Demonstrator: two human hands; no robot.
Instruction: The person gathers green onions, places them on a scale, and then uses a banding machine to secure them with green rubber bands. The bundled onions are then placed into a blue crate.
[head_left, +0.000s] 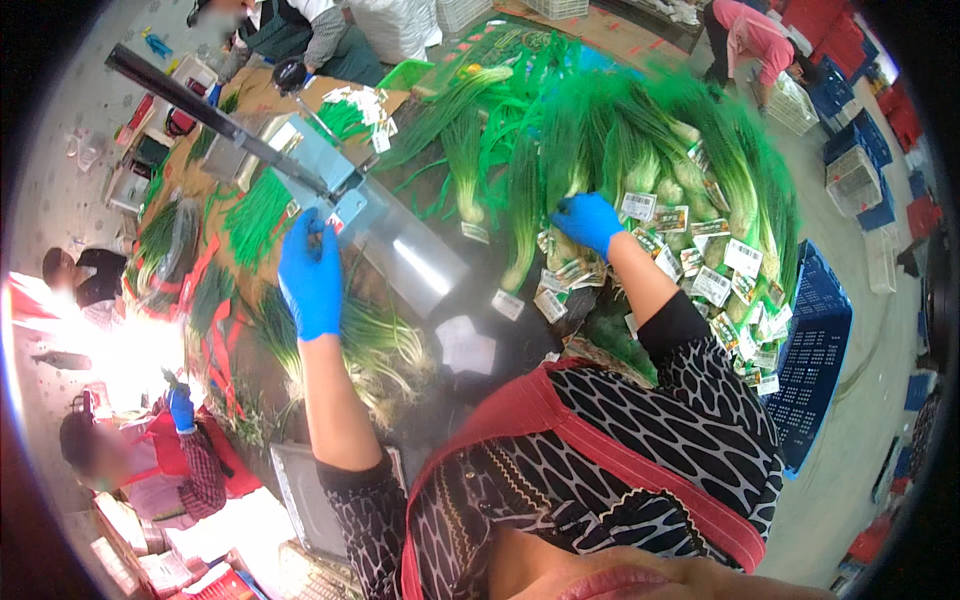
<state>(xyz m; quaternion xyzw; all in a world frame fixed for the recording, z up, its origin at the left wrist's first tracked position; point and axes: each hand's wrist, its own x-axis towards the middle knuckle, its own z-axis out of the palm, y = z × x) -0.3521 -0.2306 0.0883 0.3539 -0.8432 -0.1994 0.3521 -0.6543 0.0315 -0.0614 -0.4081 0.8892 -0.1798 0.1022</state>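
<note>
My left hand (311, 277), in a blue glove, is raised beside the light-blue metal head of a bench device (352, 210) with a long dark lever. Its fingers are bent; whether they hold anything is hidden. A smooth grey plate (420, 259) extends from this device. My right hand (589, 223), also gloved, has its fingers curled over a bunch of green onions (564, 253) in front of a large pile of tagged green onion bunches (645, 165). Tags (712, 285) with printed codes hang around the root ends. One tagged bunch (523, 225) lies left of this hand.
Loose green onions (367, 352) lie near my left forearm. Green strips (262, 217) and white tags (360, 105) are beyond the device. A blue crate (814, 352) stands at the right. Co-workers (172, 465) are at the left, with others at the far side (757, 37).
</note>
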